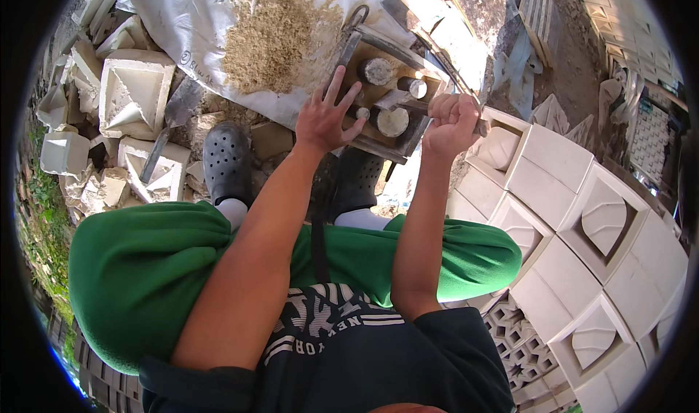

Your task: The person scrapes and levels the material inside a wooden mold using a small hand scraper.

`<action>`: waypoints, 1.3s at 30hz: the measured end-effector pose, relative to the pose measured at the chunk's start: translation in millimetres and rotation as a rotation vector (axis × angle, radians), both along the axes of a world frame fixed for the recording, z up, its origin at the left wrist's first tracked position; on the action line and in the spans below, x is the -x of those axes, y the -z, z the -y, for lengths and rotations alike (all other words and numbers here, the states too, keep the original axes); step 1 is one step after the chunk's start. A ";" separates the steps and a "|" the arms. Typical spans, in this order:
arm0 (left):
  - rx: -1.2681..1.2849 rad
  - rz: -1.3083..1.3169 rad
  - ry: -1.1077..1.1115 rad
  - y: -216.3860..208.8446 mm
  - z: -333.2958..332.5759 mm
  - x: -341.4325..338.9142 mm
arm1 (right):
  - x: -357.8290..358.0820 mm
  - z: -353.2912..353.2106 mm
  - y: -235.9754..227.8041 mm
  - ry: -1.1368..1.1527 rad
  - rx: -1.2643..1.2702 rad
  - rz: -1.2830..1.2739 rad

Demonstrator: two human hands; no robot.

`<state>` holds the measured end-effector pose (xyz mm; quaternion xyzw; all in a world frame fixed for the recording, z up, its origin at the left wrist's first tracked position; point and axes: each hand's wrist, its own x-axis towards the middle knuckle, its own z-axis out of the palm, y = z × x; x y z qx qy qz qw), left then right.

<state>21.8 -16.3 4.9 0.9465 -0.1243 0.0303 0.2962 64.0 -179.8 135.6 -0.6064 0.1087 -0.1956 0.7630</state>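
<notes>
Apparently part-done: pale-topped grey cylinders (393, 122) stand inside a dark rectangular frame (350, 48), left hand (322, 120) splayed loosely, right hand (451, 125) clenched around a grey-bladed tool (413, 106).

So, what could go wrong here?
The right hand grips a hand tool close to the bare left hand at the box frame, so a slip might hurt it. The right knee looks close to the stacked white decorative blocks, so a bump could chip one.
</notes>
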 end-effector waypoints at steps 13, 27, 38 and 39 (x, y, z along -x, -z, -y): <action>-0.024 -0.028 -0.002 1.1 -3.3 0.7 | -6.4 -6.8 10.7 -0.036 0.022 -0.074; -0.049 -0.042 -0.002 -1.4 -1.0 0.9 | 1.3 -26.2 22.9 0.141 -0.015 -0.034; -0.017 -0.009 -0.001 3.0 -5.0 2.0 | 4.2 -19.2 10.5 0.204 -0.143 -0.030; -0.017 -0.009 -0.004 0.9 -4.7 1.7 | 8.6 -19.4 8.5 0.201 -0.143 -0.030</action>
